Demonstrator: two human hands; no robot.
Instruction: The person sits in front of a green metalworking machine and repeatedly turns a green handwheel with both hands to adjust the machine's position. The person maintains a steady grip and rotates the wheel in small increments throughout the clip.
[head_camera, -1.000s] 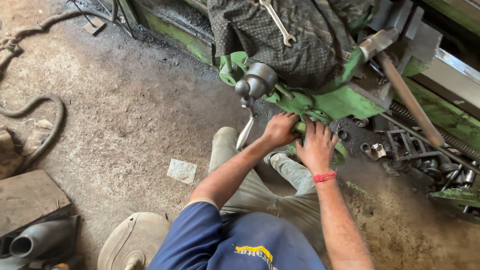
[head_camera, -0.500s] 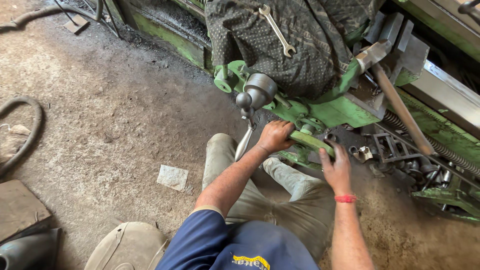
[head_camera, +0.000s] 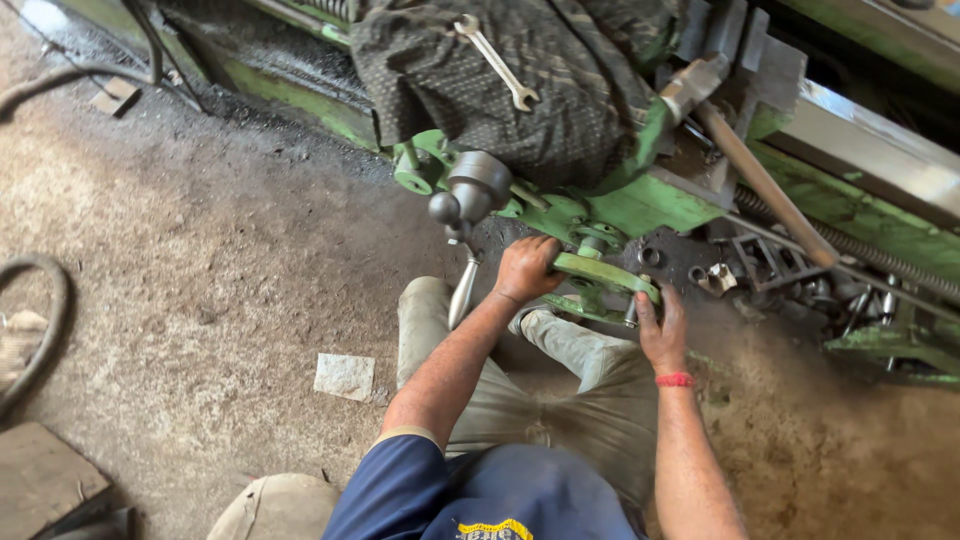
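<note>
Both hands are locked onto the green bracket (head_camera: 605, 272), one at each end: the left hand (head_camera: 527, 268) wraps its near-left end with a closed grip, and the right hand (head_camera: 662, 325) curls its fingers over the right end, a red wristband (head_camera: 674, 380) just below. Holding it at both ends looks like a way to keep the piece level against the lathe apron (head_camera: 620, 215) right behind it. Nearer than the bracket, the person's bent knees in grey trousers (head_camera: 560, 400) sit tucked under it, on the dirt floor (head_camera: 200, 300). Just left of the bracket, a steel lever (head_camera: 462, 290) hangs down beneath a grey ball-ended handle (head_camera: 470, 190). Beyond the bracket, a dark cloth (head_camera: 520, 90) drapes over the machine with an open-ended spanner (head_camera: 497, 62) lying on top, parked within reach. Right of that, a hammer (head_camera: 740, 150) slants across, its wooden handle running toward the loose bolts (head_camera: 715, 278) right of the bracket.
</note>
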